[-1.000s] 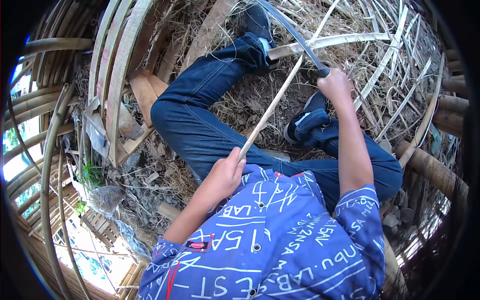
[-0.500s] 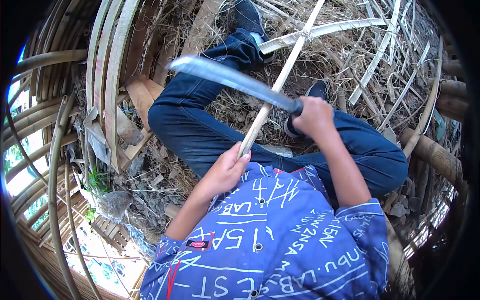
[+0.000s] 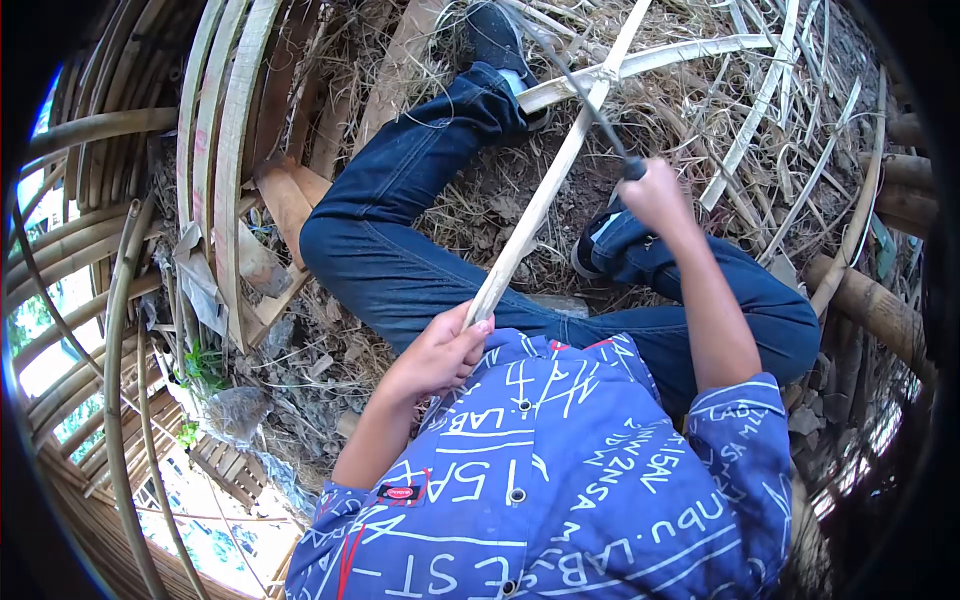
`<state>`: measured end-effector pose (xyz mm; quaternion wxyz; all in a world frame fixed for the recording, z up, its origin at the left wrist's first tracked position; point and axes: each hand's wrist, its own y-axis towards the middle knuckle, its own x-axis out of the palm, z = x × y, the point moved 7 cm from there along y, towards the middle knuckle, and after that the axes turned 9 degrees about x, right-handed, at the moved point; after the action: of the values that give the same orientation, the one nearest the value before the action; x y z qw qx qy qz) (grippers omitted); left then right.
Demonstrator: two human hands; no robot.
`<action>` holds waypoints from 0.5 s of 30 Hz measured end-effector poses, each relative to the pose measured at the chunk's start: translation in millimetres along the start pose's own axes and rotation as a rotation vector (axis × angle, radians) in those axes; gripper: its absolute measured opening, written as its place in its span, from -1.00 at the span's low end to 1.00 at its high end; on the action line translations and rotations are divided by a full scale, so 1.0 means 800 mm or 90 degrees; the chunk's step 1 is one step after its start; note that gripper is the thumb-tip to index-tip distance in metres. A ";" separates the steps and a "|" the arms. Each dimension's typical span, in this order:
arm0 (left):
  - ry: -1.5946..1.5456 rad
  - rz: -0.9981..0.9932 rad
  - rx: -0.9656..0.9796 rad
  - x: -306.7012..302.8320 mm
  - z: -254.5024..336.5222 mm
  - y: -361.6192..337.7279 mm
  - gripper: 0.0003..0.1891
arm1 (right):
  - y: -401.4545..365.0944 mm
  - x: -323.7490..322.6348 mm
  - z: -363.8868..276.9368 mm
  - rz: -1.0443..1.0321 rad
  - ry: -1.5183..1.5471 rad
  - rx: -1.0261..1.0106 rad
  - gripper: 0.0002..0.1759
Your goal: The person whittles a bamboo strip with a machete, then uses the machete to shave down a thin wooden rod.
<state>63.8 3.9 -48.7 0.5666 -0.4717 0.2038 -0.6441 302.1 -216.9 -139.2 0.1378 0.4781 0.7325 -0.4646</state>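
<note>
My left hand (image 3: 443,350) is closed around the near end of a long pale bamboo strip (image 3: 541,205), close to my shirt front. The strip slants away, up and to the right, between my legs. My right hand (image 3: 661,203) grips the dark handle of a machete (image 3: 583,95). Its blade shows nearly edge-on, pointing away and to the left, and overlaps the strip near its far part in this view. A second split strip (image 3: 685,55) lies crosswise on the ground by my left foot's shoe, meeting the held strip in view.
Dry shavings (image 3: 680,120) and loose strips cover the ground ahead. Long split slats (image 3: 235,130) stand at the left, beside a bamboo-pole structure (image 3: 112,350). A thick bamboo pole (image 3: 870,310) lies at right. My jeans-clad legs (image 3: 400,260) are bent on both sides.
The machete has swung forward, its blade turning from pointing left to pointing away. My right hand has moved up and slightly right; my left hand and the strip's near end have shifted slightly toward me.
</note>
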 end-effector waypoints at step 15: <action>0.428 0.115 0.100 -0.031 0.002 0.037 -0.68 | -0.138 0.079 -0.036 -0.124 0.129 -0.020 -0.80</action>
<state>79.2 18.9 -80.7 0.5573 -0.1687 0.3698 -0.7240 185.7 -169.4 -104.5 0.0244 0.4472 0.7927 -0.4137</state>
